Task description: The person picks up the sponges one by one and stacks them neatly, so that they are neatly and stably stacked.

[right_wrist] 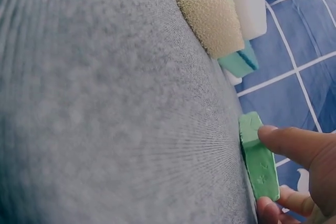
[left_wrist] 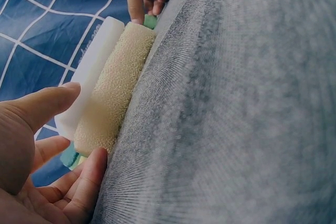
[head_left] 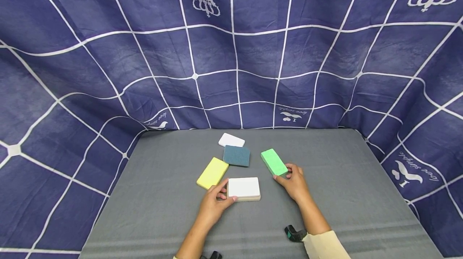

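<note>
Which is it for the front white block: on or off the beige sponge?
On: the left wrist view shows the beige sponge resting on the grey cloth, the white block stacked over it.

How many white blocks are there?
2: one white block on the beige sponge, by the left hand; the other white block at the back, beyond the blue block. No others show.
</note>
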Available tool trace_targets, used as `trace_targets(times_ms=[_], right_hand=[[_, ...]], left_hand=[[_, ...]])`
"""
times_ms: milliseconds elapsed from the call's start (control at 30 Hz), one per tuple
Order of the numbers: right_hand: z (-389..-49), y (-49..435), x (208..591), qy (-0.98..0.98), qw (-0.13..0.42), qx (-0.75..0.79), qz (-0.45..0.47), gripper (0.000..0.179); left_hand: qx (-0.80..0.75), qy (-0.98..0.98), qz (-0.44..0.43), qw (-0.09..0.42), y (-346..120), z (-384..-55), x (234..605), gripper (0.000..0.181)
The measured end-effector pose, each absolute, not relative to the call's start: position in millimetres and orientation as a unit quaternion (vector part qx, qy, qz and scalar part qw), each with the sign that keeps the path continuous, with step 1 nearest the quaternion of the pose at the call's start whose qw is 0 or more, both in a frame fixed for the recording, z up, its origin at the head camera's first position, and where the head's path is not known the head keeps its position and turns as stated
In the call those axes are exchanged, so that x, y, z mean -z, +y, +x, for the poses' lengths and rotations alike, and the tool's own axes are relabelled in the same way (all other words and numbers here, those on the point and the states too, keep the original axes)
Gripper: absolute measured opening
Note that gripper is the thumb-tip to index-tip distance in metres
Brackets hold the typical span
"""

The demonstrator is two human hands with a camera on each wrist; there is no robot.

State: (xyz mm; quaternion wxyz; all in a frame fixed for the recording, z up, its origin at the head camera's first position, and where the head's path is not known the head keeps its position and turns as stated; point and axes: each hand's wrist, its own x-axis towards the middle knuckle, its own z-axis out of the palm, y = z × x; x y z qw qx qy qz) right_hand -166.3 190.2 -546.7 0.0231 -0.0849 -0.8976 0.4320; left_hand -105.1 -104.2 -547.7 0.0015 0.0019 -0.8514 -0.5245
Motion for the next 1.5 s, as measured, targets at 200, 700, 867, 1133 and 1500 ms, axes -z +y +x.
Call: trace_targets(times_ms=[200,700,867,1133,1500], right_hand=[[-165,192,547,-0.887,0.03,-0.453,-0.087,0.066],[-162,205,533,-0.833,-0.032,-0.546,-0.084,0.066],[-158,206,527,-0.814,-0.044,-0.574,-0.076,0.067],[-150,199,514,-0.756,-0.055,-0.65,-0.049,0.066],[-143,187,517,-0.707,-0.088,-0.7,0.049,0.069]], left_hand=[[0.529,-0.849,0.002,-0.003,-104,-105,548,0.069],[0.534,-0.846,-0.005,-0.009,-105,-105,546,0.075],[0.534,-0.846,-0.003,-0.008,-105,-104,545,0.073],[0.531,-0.848,-0.001,-0.007,-105,-104,545,0.07],[0.528,-0.849,0.005,-0.009,-106,-105,547,0.07]])
